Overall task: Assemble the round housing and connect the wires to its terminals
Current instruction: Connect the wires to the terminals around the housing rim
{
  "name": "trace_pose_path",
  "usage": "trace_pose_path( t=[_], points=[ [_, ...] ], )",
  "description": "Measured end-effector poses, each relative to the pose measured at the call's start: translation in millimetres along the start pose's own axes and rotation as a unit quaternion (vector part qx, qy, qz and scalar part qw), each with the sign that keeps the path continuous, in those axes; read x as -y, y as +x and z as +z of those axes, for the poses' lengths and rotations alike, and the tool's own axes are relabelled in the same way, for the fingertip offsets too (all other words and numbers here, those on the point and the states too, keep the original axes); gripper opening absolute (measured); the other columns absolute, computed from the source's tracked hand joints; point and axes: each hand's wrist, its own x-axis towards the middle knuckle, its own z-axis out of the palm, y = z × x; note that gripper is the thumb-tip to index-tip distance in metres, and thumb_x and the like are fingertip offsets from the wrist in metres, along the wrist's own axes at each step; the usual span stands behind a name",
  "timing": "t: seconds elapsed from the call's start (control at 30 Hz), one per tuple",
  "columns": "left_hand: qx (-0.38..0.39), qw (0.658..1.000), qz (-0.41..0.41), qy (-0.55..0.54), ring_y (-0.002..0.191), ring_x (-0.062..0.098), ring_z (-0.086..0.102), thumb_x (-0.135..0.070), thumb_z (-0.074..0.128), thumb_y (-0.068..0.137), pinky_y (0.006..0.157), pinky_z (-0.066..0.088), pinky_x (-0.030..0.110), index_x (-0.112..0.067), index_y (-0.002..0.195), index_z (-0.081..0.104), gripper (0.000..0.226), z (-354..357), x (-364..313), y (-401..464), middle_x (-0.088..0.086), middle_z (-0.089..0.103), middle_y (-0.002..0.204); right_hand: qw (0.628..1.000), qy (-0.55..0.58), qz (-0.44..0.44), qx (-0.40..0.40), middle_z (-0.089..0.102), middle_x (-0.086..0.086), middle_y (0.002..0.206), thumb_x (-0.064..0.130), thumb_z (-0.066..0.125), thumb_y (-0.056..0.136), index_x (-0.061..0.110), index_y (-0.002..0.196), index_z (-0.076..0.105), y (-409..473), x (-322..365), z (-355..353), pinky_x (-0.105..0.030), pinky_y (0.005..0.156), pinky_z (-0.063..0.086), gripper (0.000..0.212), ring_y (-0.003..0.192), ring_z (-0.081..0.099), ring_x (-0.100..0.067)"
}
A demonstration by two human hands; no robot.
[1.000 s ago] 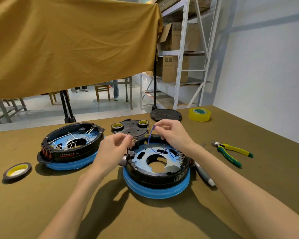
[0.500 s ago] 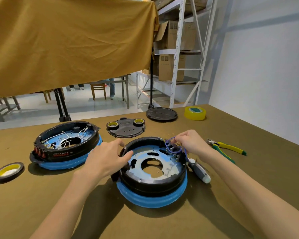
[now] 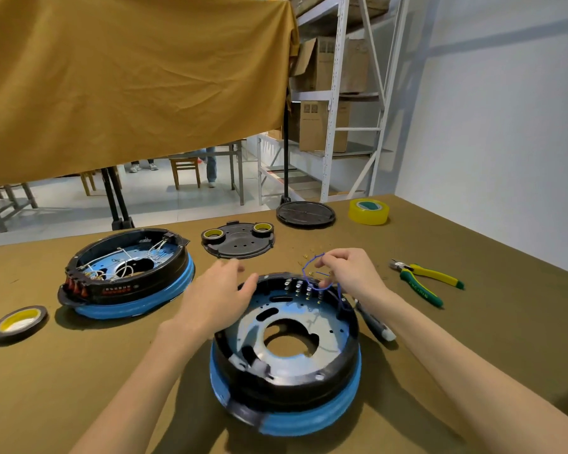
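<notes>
Inside near housing (image 3: pixel 286 371): terminals (image 3: pixel 304 288) | right fingers (image 3: pixel 323 283) pinch blue wire (image 3: pixel 307 268) | left fingers (image 3: pixel 243 285) apart

Both bare forearms reach forward from the lower edge of the view. The left hand (image 3: pixel 218 294) is held palm down, its fingers (image 3: pixel 248 283) loosely extended and gripping nothing. The right hand (image 3: pixel 351 273) is raised slightly higher, thumb and forefinger pinched together, the other fingers curled.

The near housing (image 3: pixel 286 352) sits before the lid (image 3: pixel 238 240), a second housing (image 3: pixel 127 273) to its left. Pliers (image 3: pixel 423 283) lie right; a tape roll (image 3: pixel 368 211) lies behind them, beside a disc (image 3: pixel 305 213).
</notes>
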Motion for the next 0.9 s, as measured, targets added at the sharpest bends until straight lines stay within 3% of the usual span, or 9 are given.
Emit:
trace_pose_path(
  t=[0.07,0.1,0.17,0.23,0.3,0.4,0.57,0.77,0.9],
  points=[
    [-0.038,0.998,-0.007,0.056,0.088,0.015,0.062,-0.060,0.045,0.100,0.071,0.048,0.035,-0.022,0.111,0.066,0.045,-1,2,-2,-0.008,0.064,0.096,0.998,0.027,-0.019,0.052,0.063,0.019,0.053,0.017,0.054,0.100,0.013,0.086,0.077,1,10,10,-0.032,0.072,0.049,0.027,0.060,0.071,-0.015],
    [-0.035,0.999,0.015,0.021,0.090,0.012,0.061,-0.059,0.049,0.099,0.074,0.050,0.035,-0.023,0.109,0.067,0.041,1,1,-3,-0.009,0.063,0.098,0.996,0.028,-0.037,0.074,0.060,0.020,0.049,0.016,0.053,0.101,0.012,0.090,0.077,1,14,15,-0.032,0.074,0.050,0.026,0.061,0.071,-0.015],
    [0.041,0.989,0.074,-0.120,0.109,0.007,0.058,-0.052,0.055,0.100,0.094,0.051,0.032,-0.026,0.126,0.063,0.037,6,1,-5,-0.010,0.060,0.121,0.994,0.010,-0.077,0.083,0.060,0.018,0.050,0.017,0.053,0.103,0.013,0.093,0.076,-3,20,22,-0.030,0.073,0.050,0.026,0.063,0.072,-0.014],
    [0.127,0.965,0.114,-0.198,0.122,0.003,0.055,-0.042,0.054,0.104,0.107,0.047,0.031,-0.028,0.140,0.058,0.039,11,-1,-7,-0.013,0.060,0.135,0.992,-0.025,-0.116,0.040,0.066,0.006,0.057,0.019,0.054,0.102,0.018,0.091,0.076,-8,21,20,-0.024,0.065,0.050,0.025,0.058,0.070,-0.013],
    [0.097,0.969,0.118,-0.195,0.118,0.002,0.058,-0.029,0.052,0.107,0.099,0.047,0.021,-0.028,0.137,0.063,0.032,17,-1,-6,-0.013,0.065,0.132,0.990,-0.038,-0.134,0.004,0.070,-0.006,0.061,0.020,0.053,0.102,0.020,0.089,0.076,-14,20,11,-0.020,0.057,0.051,0.026,0.049,0.066,-0.014],
    [0.009,0.978,0.083,-0.192,0.099,-0.002,0.061,-0.022,0.053,0.106,0.078,0.044,0.006,-0.023,0.125,0.070,0.025,19,-3,-6,-0.009,0.071,0.118,0.996,0.021,-0.074,0.044,0.062,-0.008,0.049,0.017,0.051,0.104,0.015,0.095,0.075,-20,23,-4,-0.025,0.050,0.054,0.025,0.044,0.064,-0.021],
    [0.115,0.962,0.092,-0.231,0.108,0.003,0.065,-0.034,0.059,0.103,0.095,0.055,0.031,-0.029,0.128,0.068,0.027,15,-4,-13,-0.015,0.071,0.116,0.990,0.090,0.012,0.110,0.045,0.000,0.045,0.015,0.051,0.105,0.006,0.104,0.072,-24,19,-10,-0.032,0.051,0.057,0.023,0.047,0.060,-0.022],
    [0.079,0.955,-0.028,-0.283,0.102,0.018,0.065,-0.032,0.059,0.104,0.092,0.054,0.038,-0.019,0.125,0.066,0.026,22,-10,-15,-0.003,0.069,0.107,0.971,0.183,0.069,0.136,0.041,-0.005,0.051,0.010,0.046,0.105,-0.002,0.107,0.066,-21,21,-13,-0.033,0.052,0.056,0.024,0.048,0.056,-0.026],
    [0.035,0.986,-0.064,-0.149,0.110,0.024,0.058,-0.040,0.047,0.107,0.101,0.048,0.049,-0.019,0.123,0.055,0.028,32,-19,-23,0.002,0.061,0.117,0.970,0.181,0.101,0.131,0.043,-0.007,0.051,0.011,0.047,0.104,-0.002,0.109,0.064,-17,27,-11,-0.032,0.050,0.056,0.022,0.045,0.056,-0.025]
  ],
)
